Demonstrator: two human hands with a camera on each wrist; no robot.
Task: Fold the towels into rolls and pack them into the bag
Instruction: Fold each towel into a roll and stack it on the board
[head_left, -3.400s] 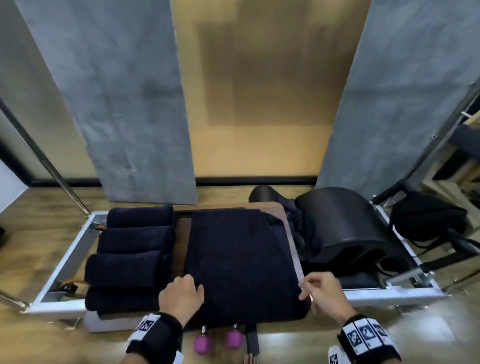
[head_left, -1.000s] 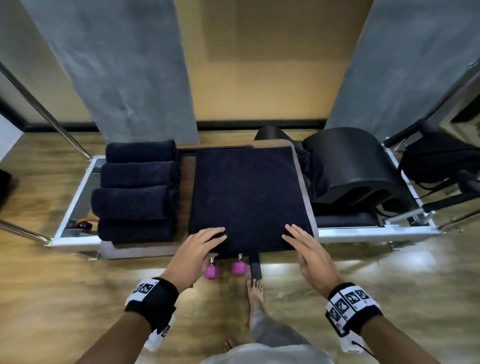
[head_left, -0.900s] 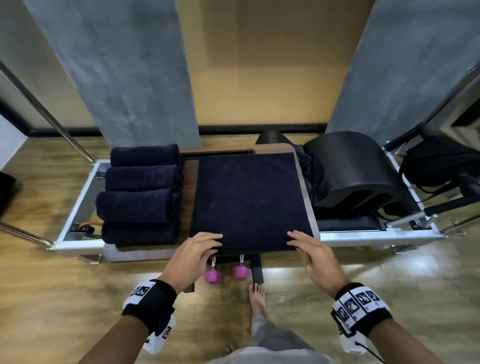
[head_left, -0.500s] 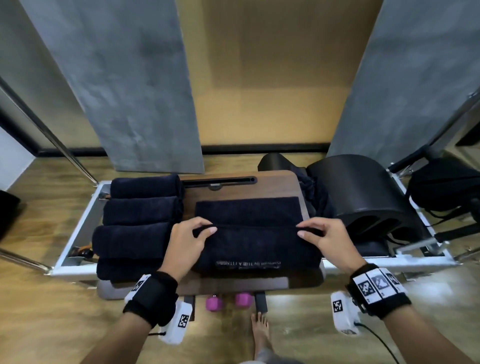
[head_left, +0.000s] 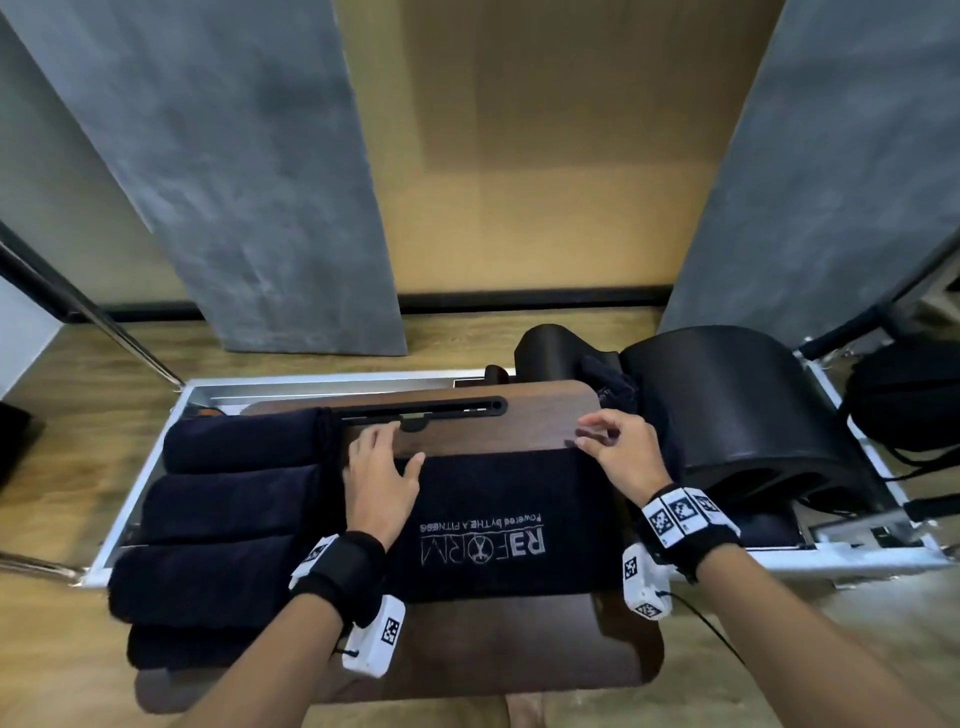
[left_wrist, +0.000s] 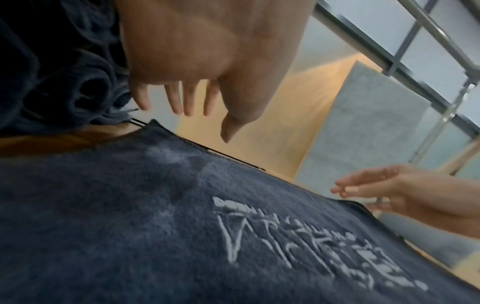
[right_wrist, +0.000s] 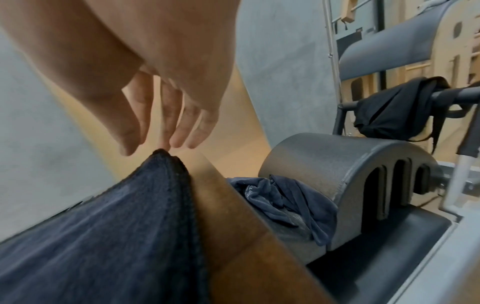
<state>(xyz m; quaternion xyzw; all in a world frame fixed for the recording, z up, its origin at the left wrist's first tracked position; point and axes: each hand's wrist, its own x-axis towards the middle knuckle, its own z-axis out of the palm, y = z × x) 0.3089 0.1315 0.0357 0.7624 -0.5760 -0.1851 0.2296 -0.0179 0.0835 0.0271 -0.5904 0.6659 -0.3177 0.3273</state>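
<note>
Step in hand, judged: the fold is just laid, next is rolling the towel (head_left: 498, 525) up. The towel lies folded flat on the board (head_left: 467, 421), logo side up, its far edge running between the two hands. To do it well: square the far corners first, press the layers flat so no air is trapped, then roll with both hands moving evenly so the ends stay flush. Keep tension tight, since a loose core probably makes a fat roll that packs badly. Match the width of the rolls (head_left: 228, 525) stacked just left of it.

Left hand (head_left: 379, 483) rests over the towel's far left corner, fingers straight and spread, reaching past the edge onto the board; released, holding nothing. In the left wrist view its fingers (left_wrist: 179, 100) hang clear above the towel edge.

Right hand (head_left: 618, 452) hovers at the far right corner, fingers loosely bent, thumb near fingertips but nothing is pinched. The right wrist view shows its fingers (right_wrist: 179, 127) just above the corner tip, possibly touching it; cannot tell. Also released.

A crumpled towel (right_wrist: 280, 197) sits right of the board against the arc barrel (head_left: 737, 410). A black bag (head_left: 904, 400) hangs far right, well apart from the towel.
</note>
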